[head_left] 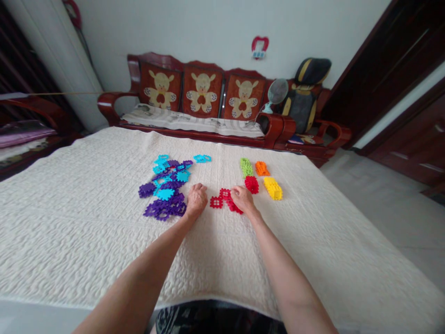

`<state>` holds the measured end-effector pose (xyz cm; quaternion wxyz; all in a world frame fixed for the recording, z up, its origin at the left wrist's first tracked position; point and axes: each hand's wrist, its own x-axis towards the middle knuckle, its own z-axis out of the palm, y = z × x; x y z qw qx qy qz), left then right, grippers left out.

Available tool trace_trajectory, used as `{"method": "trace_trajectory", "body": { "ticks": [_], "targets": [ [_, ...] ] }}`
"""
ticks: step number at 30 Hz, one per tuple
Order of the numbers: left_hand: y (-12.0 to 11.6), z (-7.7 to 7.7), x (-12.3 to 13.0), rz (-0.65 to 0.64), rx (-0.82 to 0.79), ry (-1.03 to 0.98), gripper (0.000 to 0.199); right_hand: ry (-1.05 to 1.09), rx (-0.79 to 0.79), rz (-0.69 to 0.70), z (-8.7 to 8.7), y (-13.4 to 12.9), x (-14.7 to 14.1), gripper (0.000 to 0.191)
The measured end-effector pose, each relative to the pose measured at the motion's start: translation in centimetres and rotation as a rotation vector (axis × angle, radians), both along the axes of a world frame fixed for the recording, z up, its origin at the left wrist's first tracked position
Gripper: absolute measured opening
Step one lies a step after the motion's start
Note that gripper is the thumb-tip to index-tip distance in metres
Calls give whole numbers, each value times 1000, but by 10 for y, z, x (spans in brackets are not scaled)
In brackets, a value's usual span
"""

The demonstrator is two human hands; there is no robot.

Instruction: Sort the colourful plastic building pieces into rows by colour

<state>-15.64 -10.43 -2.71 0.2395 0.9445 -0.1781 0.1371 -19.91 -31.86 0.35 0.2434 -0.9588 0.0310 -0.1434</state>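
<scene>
Flat red notched plastic building pieces with window-like openings, one being a red square [216, 202], lie in front of me on the quilted cloth. My right hand [242, 198] is closed over the red pieces, fingers bent down onto one of them and partly covering it. Close to the right edge of a pile of purple building pieces [163, 209] is my left hand [197, 199]. Its fingers are curled together, and whatever they hold, if anything, is hidden. Turquoise building pieces [165, 194] are mixed into the purple pile.
Beyond my right hand stand a red block [251, 184], a green block [246, 167], an orange block [262, 168] and a yellow block [273, 189]. One turquoise piece [202, 158] lies apart. The cream quilted cloth [104, 241] covers the table; a wooden sofa [187, 130] stands behind.
</scene>
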Motion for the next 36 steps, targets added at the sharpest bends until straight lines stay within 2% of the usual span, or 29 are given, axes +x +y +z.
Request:
{"method": "trace_trajectory", "body": {
  "ticks": [3, 7, 12, 14, 17, 19, 22, 28, 33, 36],
  "targets": [
    [0, 0, 0, 5, 14, 2, 32, 93, -83, -49, 7, 5, 14, 26],
    [0, -1, 0, 7, 9, -4, 31, 223, -136, -53, 14, 9, 30, 17],
    [0, -2, 0, 6, 5, -11, 31, 174, -113, -81, 19, 7, 30, 22],
    [0, -3, 1, 4, 7, -8, 32, 120, -73, -99, 20, 3, 24, 26],
    [0, -5, 3, -4, 3, -8, 32, -57, 108, -138, 17, -10, 11, 26],
    [0, -5, 3, -7, 6, -15, 32, -195, 250, -182, 11, -23, 1, 27],
    [0, -4, 4, 2, 29, -23, 32, -316, 348, -213, -2, -47, -19, 29],
    [0, -5, 4, 1, 44, -45, 31, -371, 247, -94, -22, -87, -65, 16],
    [1, -10, 5, -11, 25, -84, 31, -209, 127, 48, -19, -102, -87, 26],
    [2, -12, 6, -16, 20, -101, 31, -72, 114, -2, -15, -102, -88, 29]
  ]
}}
